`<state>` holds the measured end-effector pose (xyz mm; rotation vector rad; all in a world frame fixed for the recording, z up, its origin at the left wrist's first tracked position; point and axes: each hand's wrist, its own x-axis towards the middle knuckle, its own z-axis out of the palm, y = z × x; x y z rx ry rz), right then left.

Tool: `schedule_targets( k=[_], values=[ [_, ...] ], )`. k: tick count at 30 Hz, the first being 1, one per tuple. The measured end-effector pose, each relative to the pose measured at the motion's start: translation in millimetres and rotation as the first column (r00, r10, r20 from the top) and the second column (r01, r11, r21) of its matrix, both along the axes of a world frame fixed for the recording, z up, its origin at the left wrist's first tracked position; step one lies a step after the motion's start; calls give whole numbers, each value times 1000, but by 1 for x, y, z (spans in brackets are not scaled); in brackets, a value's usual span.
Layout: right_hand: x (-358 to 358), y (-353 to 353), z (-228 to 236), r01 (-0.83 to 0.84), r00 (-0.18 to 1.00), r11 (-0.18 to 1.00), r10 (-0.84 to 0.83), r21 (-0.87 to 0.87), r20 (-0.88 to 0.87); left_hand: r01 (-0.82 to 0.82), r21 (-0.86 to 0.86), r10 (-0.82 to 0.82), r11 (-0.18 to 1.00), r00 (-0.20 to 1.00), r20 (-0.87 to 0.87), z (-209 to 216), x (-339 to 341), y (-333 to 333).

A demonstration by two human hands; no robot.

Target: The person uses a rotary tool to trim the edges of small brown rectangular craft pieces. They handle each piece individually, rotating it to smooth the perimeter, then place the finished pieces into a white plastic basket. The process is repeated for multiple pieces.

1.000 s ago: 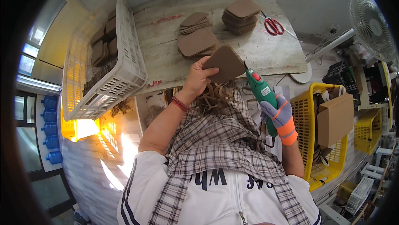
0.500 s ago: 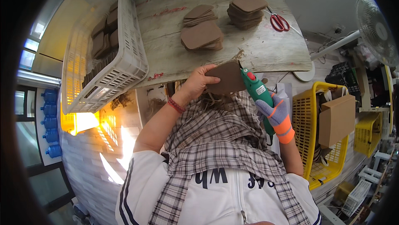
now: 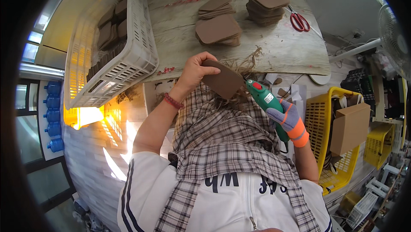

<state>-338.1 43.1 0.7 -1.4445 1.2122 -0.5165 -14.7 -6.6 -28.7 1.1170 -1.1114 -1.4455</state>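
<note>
My bare left hand (image 3: pixel 195 72), with a red bracelet at the wrist, pinches one end of a flat brown rounded piece (image 3: pixel 226 83) between thumb and fingers. The piece is tilted above my lap, just off the table's near edge. Wrapped round a green handheld power tool (image 3: pixel 262 96) with a red button is my right hand (image 3: pixel 287 117), in a purple and orange glove. The tool's dark tip is at the piece's right edge; whether it touches cannot be told. Thin brown scraps (image 3: pixel 248 64) lie beyond the piece, and more hang beneath it.
On the worn table (image 3: pixel 175 26) stand stacks of similar brown pieces (image 3: pixel 218 28) and red-handled scissors (image 3: pixel 299 22). A white crate (image 3: pixel 145 43) holding more pieces is at left. To the right are a yellow basket (image 3: pixel 319 133) with a cardboard box (image 3: pixel 352 128), and a fan (image 3: pixel 393 39).
My left hand has turned the brown piece so that its right end slopes down toward me. The tool stays at its edge. More scraps show at the table edge, and the whole view has shifted slightly.
</note>
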Motion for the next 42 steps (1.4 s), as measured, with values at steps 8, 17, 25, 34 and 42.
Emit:
schedule_targets(
  k=[8,17,25,34,42],
  values=[
    [8,0,4,-6,1000,988,9,157,-22,31,51,-33,998,998,46,-1,-1,8],
    [25,0,13,1,1000,975,-2,220,6,155,39,-159,987,975,157,-1,-10,15],
    [41,-12,17,-93,994,971,77,220,81,302,63,-308,951,940,144,14,-16,21],
    [19,-19,-21,58,996,996,-63,70,66,-372,-129,393,919,880,265,-43,100,-11],
    [8,-10,-23,134,989,983,-140,128,46,-82,-767,771,636,123,625,-13,64,-59]
  ],
)
